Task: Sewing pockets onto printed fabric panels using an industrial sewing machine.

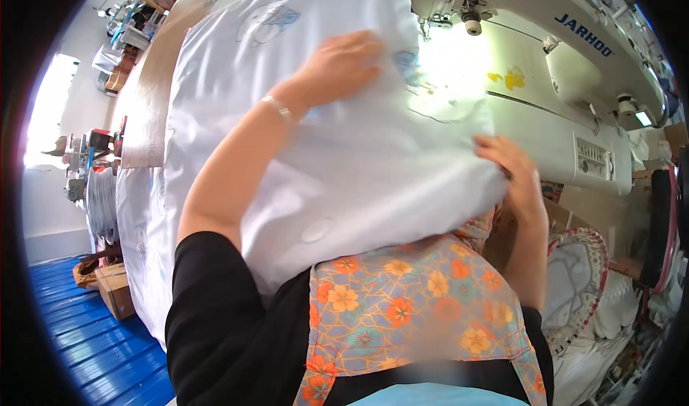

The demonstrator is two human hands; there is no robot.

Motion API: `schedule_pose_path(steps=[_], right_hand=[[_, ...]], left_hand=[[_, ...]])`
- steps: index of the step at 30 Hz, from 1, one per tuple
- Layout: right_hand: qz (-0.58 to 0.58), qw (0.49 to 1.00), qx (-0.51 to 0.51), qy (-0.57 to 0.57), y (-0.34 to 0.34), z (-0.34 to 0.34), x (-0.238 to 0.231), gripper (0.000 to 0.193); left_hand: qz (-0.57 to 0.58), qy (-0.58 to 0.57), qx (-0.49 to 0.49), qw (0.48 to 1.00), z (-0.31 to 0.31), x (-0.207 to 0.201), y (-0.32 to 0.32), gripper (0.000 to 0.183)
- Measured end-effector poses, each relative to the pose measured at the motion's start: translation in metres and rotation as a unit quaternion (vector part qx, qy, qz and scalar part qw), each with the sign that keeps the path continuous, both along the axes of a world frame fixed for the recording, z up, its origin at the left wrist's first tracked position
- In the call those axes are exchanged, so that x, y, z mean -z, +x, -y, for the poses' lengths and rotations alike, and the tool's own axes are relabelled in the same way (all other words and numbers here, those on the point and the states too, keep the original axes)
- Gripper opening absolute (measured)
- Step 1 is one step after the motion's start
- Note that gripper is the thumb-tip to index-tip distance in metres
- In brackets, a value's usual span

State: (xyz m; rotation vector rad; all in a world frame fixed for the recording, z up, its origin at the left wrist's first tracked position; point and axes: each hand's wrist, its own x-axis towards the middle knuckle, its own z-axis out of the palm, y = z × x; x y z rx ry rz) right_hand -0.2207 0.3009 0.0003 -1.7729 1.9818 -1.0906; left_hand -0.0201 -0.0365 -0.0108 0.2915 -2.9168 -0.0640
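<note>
Left hand [343, 67] blurred; white cloth [344, 162] and sewing machine [531, 7] cut off by top edge.

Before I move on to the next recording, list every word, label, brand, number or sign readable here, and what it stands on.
Dark blue capital lettering on the white sewing machine's arm: readable, but I don't copy out wording.
Yellow flower-shaped mark on the machine: no readable text.
Small bright panel by the machine's right end: too small to read.
White cloth: outline drawings, no readable words.
</note>
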Motion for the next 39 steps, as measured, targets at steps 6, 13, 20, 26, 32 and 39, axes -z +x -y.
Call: schedule_pose_path(steps=[6,13,20,26,32,39], right_hand=[[-0.029,0.999,0.027,0.008,-0.03,-0.063,0.0,0.021],[-0.059,0.993,0.093,-0.046,-0.036,-0.06,0.013,0.02],[-0.06,0.988,0.136,-0.041,-0.033,-0.084,0.024,0.02],[-0.032,0.986,0.16,-0.037,-0.024,-0.093,0.026,0.02],[0.013,0.989,0.134,-0.062,-0.03,-0.096,0.027,0.023],[-0.022,0.981,0.185,-0.051,-0.038,-0.087,0.025,0.026]], left_hand=[[-0.021,-0.068,-0.501,0.863,0.098,-0.01,0.192,0.056],[-0.084,0.081,-0.569,0.814,0.127,-0.017,0.26,0.066],[-0.091,0.078,-0.536,0.836,0.148,-0.004,0.252,0.061],[-0.072,0.07,-0.503,0.859,0.159,-0.002,0.246,0.058],[-0.114,0.119,-0.467,0.869,0.167,0.002,0.245,0.055],[-0.062,0.07,-0.462,0.882,0.181,0.001,0.251,0.054]])
